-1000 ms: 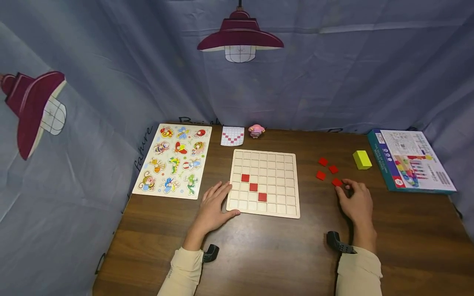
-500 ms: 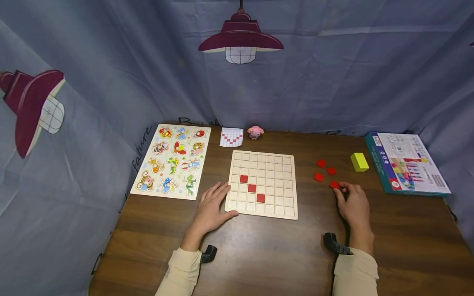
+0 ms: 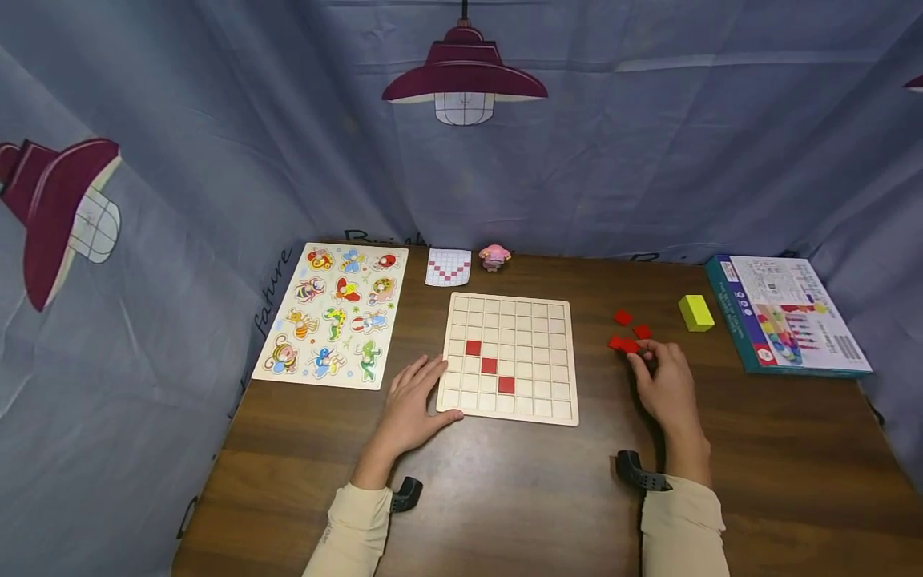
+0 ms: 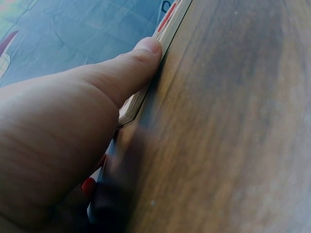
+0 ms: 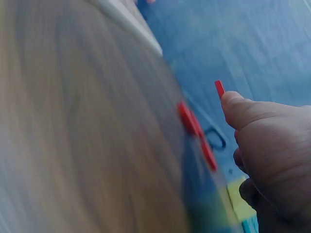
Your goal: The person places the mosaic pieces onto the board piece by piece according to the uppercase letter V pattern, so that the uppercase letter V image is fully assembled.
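Note:
A square wooden grid board [image 3: 537, 353] lies on the table, with three red tiles [image 3: 489, 366] set in a diagonal in its cells. My left hand [image 3: 408, 405] rests at the board's left side, fingers extended along the edge. In the left wrist view the thumb [image 4: 141, 58] touches the board's front edge. To the right of the board, my right hand [image 3: 667, 389] pinches a red tile [image 5: 219, 89] between thumb and fingers, raised off the table. Below it in the right wrist view are loose red tiles [image 5: 189, 119]; in the head view the held tile partly overlaps one.
Behind the board are a card with a red V pattern [image 3: 448, 268] and a pink figurine [image 3: 494, 257]. An insect puzzle board [image 3: 328, 316] lies at left. A yellow block [image 3: 695, 312] and a flat box [image 3: 789, 316] are at right.
My right hand has taken a red tile from the nearest spot of the loose group and moved it left and slightly away from me. The left hand stays on the board.

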{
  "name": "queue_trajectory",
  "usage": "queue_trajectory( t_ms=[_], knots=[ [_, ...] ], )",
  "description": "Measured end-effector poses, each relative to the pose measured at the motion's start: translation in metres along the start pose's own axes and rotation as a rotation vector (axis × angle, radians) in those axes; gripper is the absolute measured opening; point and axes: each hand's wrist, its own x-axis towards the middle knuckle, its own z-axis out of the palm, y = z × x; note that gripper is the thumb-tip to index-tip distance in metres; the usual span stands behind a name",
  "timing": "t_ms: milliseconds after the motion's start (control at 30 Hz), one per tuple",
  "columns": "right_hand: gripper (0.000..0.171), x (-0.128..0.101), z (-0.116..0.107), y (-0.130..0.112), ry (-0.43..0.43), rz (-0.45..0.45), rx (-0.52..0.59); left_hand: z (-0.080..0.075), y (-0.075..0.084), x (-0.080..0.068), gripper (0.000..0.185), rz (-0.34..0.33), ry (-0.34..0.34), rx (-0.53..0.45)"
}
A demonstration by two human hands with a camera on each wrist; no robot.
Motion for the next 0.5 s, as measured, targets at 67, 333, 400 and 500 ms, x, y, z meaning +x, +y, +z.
queue_trajectory(
  t_ms=[67, 333, 400, 500],
  knots=[
    [0.032, 0.002, 0.004, -0.011, -0.014, -0.03, 0.012, -0.001, 0.001, 0.0, 0.091, 0.004, 0.001, -0.008],
    [0.032, 0.015, 0.035, -0.062, -0.136, -0.142, 0.057, -0.003, 0.005, 0.0, 0.09, 0.006, -0.014, 0.004],
    [0.03, 0.017, 0.045, -0.076, -0.18, -0.166, 0.072, -0.003, 0.005, -0.001, 0.087, 0.014, -0.013, 0.012],
    [0.028, 0.02, 0.061, -0.096, -0.239, -0.208, 0.092, -0.004, 0.006, -0.002, 0.083, 0.018, -0.013, 0.016]
  ],
)
